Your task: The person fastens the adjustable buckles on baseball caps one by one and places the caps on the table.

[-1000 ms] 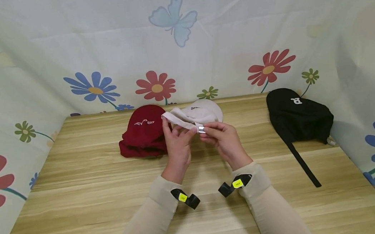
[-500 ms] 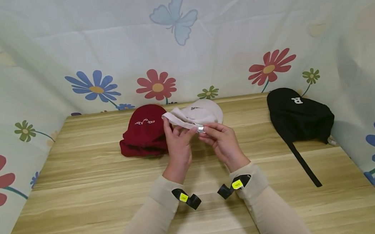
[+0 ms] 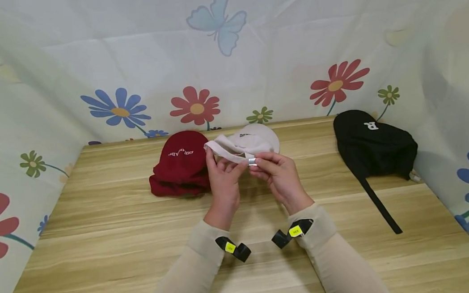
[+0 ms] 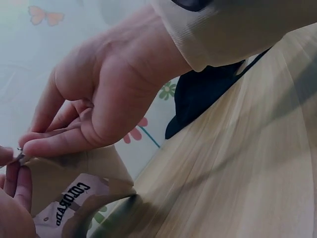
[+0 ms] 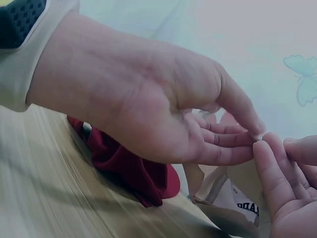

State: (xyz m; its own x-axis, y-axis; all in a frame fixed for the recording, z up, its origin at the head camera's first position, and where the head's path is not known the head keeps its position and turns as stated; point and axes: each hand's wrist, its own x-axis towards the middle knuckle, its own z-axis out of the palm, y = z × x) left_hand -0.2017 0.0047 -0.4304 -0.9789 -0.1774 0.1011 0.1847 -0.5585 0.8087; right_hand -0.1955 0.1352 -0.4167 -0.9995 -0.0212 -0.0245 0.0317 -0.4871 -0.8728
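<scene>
One white cap (image 3: 260, 143) near the bench's (image 3: 103, 244) back edge, brim (image 3: 271, 134) toward that edge. Left hand (image 3: 223, 183) pinches its strap (image 3: 228, 155); right hand (image 3: 282, 175) pinches at the metal buckle (image 3: 253, 162), so right's nearer. Strap's long axis runs crosswise between hands, buckle end toward the front edge. Head view shows buckle face; left wrist view shows COLORADO lettering (image 4: 72, 203), partly hidden from head.

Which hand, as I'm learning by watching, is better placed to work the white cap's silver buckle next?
Probably the right hand: it pinches right at the silver buckle, while the left hand holds the strap of the white cap alongside.
</scene>
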